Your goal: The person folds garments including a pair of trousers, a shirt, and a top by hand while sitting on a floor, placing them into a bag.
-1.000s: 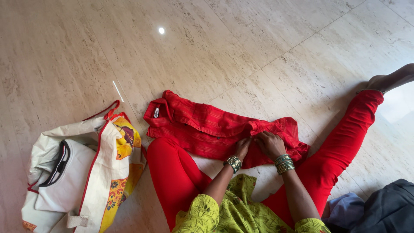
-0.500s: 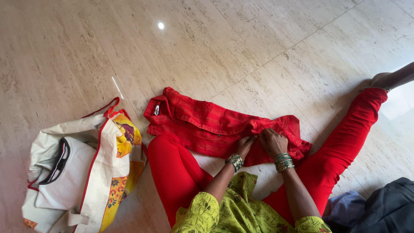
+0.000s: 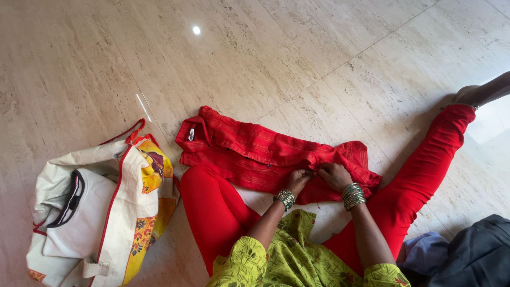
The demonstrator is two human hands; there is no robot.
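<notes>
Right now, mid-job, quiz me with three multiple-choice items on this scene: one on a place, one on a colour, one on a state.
1. Where does the white bag lie?
A. On the person's left
B. On the person's right
C. Atop the shirt

2. What colour is the shirt on the floor?
A. Blue
B. Red
C. White

3. How do the hands stand?
A. Both lifted clear
B. Only one on cloth
C. Both pinching cloth

Key: 1 A, it sits beside the left knee. 2 B, it is red throughout. 3 C, left hand and right hand meet, gripping the shirt's front.
</notes>
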